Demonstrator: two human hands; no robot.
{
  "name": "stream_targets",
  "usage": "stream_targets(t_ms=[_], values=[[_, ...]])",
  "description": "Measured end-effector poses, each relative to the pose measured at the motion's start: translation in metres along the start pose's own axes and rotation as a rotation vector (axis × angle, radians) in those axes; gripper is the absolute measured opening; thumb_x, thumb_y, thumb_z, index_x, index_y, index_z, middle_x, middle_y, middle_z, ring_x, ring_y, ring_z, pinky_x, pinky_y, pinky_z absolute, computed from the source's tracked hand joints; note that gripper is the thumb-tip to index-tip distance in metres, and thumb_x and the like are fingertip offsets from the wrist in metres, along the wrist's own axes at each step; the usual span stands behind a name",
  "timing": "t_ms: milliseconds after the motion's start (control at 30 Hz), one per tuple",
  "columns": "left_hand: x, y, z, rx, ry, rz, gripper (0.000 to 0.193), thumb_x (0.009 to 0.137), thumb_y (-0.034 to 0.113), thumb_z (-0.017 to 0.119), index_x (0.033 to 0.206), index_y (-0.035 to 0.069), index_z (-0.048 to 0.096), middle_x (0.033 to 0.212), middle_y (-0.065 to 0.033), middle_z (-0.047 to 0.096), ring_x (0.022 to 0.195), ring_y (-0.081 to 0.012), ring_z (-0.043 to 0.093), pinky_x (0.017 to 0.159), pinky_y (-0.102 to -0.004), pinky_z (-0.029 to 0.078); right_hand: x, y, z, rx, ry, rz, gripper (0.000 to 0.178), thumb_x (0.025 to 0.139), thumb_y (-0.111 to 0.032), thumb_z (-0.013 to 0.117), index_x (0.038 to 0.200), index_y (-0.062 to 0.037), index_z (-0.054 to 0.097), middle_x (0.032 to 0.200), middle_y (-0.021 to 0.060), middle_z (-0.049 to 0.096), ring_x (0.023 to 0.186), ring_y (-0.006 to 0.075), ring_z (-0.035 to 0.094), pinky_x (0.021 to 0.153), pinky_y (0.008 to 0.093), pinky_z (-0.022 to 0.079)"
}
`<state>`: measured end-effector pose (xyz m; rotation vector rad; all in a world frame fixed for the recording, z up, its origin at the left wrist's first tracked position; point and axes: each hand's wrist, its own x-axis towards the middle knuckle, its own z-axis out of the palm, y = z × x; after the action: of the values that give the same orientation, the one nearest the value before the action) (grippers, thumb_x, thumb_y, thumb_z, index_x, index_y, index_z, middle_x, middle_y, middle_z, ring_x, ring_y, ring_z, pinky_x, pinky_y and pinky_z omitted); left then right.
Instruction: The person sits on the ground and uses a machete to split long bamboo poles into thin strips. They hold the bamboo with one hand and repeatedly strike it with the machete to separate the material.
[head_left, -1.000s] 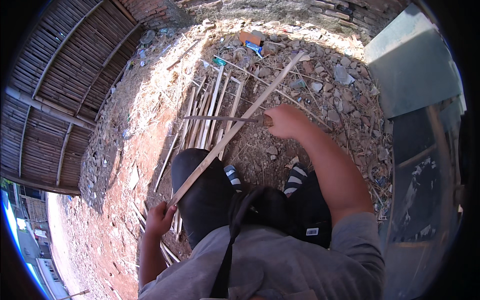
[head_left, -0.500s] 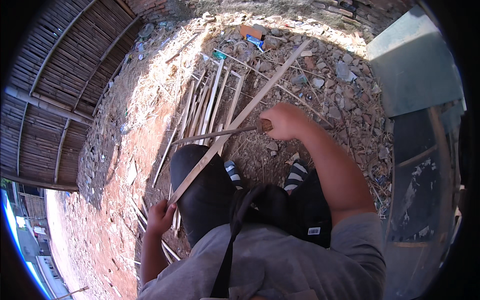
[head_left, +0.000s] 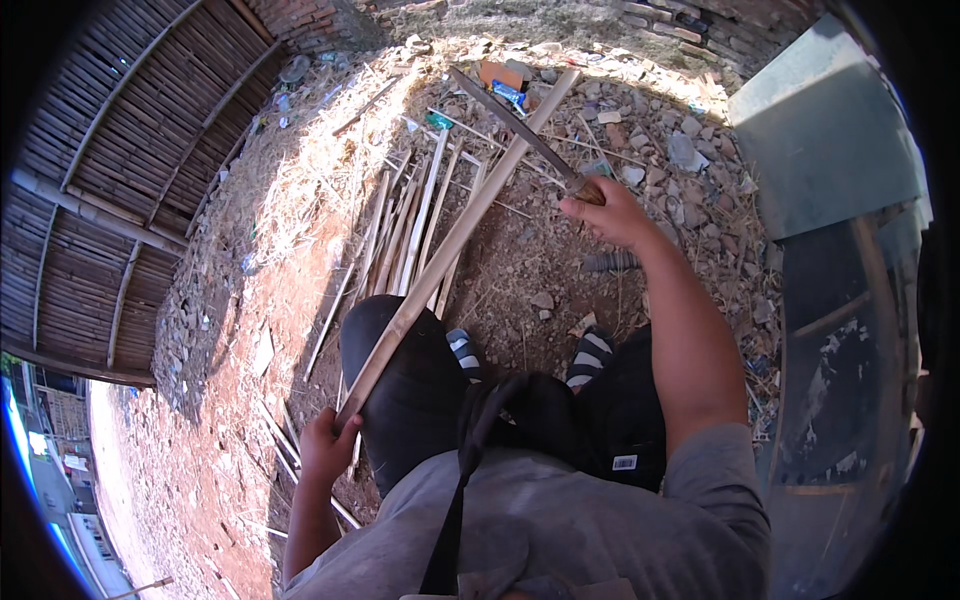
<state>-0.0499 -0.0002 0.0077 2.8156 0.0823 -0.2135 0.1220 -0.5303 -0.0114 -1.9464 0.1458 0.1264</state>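
Observation:
My left hand (head_left: pixel 328 442) is closed around the near end of a long, flat, pale wooden strip (head_left: pixel 440 260). The strip slants across my left knee (head_left: pixel 375 325) and reaches away to the upper right, over the ground. In my right hand (head_left: pixel 618 214) is the wooden handle of a machete (head_left: pixel 525 132), gripped out in front to the right. Its long dark blade points away to the upper left and crosses over the strip near the far end; whether the two touch, I cannot tell.
Several cut strips (head_left: pixel 408 225) lie in a pile on the ground beyond my left knee. Rubble (head_left: pixel 690 210), straw and litter cover the ground on the far side. A bamboo-slat wall (head_left: pixel 90 130) stands at left; greenish and dark panels (head_left: pixel 830 130) stand at right. A ridged grey object (head_left: pixel 610 262) lies near my right foot.
My right hand has moved away and to the right, and the machete blade has swung from pointing left to pointing up-left. The strip's far end has shifted left.

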Motion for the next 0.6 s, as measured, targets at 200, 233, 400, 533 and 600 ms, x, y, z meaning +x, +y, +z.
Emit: stream_targets(t_ms=[200, 233, 400, 533, 600], values=[[-0.001, 0.018, -0.015, -0.213, -0.181, -0.220, 0.045, 0.090, 0.043, 0.074, 0.095, -0.002, 0.070, 0.069, -0.0120, 0.071, 0.058, -0.0225, 0.070, 0.059, -0.0379, 0.053, 0.001, 0.013, -0.014, -0.174, 0.079, -0.075, 0.047, 0.085, -0.038, 0.078, 0.113, -0.0034, 0.063, 0.080, 0.0027, 0.062, 0.063, 0.0116, 0.057, 0.058, 0.0299, 0.048], [-0.002, 0.020, -0.017, -0.193, -0.189, -0.219, 0.044, 0.090, 0.042, 0.073, 0.093, -0.002, 0.070, 0.069, -0.0130, 0.070, 0.060, -0.0245, 0.070, 0.059, -0.0390, 0.053, -0.001, 0.009, -0.013, -0.218, 0.080, -0.085, 0.048, 0.085, -0.038, 0.078, 0.113, -0.0026, 0.063, 0.082, 0.0041, 0.063, 0.066, 0.0131, 0.058, 0.060, 0.0315, 0.049], [-0.004, 0.024, -0.019, -0.010, -0.103, -0.103, 0.042, 0.092, 0.040, 0.070, 0.085, -0.001, 0.070, 0.070, -0.0200, 0.068, 0.067, -0.0358, 0.070, 0.063, -0.0440, 0.052, -0.023, -0.022, -0.001, -0.392, 0.016, -0.159, 0.046, 0.082, -0.034, 0.076, 0.110, 0.0007, 0.064, 0.089, 0.0141, 0.067, 0.080, 0.0271, 0.065, 0.072, 0.0420, 0.051], [-0.003, 0.021, -0.012, 0.002, -0.067, -0.008, 0.039, 0.094, 0.037, 0.067, 0.086, 0.000, 0.070, 0.073, -0.0245, 0.066, 0.073, -0.0426, 0.068, 0.065, -0.0477, 0.050, -0.032, -0.032, 0.020, -0.514, -0.080, -0.267, 0.043, 0.079, -0.029, 0.074, 0.109, 0.0006, 0.066, 0.099, 0.0221, 0.070, 0.092, 0.0384, 0.068, 0.081, 0.0477, 0.052], [-0.003, 0.021, -0.011, -0.053, -0.112, -0.032, 0.037, 0.094, 0.036, 0.067, 0.087, 0.000, 0.069, 0.074, -0.0249, 0.066, 0.074, -0.0437, 0.067, 0.065, -0.0488, 0.050, -0.037, -0.038, 0.030, -0.638, -0.171, -0.295, 0.041, 0.079, -0.027, 0.075, 0.111, -0.0023, 0.066, 0.099, 0.0205, 0.069, 0.097, 0.0392, 0.067, 0.083, 0.0491, 0.053]])
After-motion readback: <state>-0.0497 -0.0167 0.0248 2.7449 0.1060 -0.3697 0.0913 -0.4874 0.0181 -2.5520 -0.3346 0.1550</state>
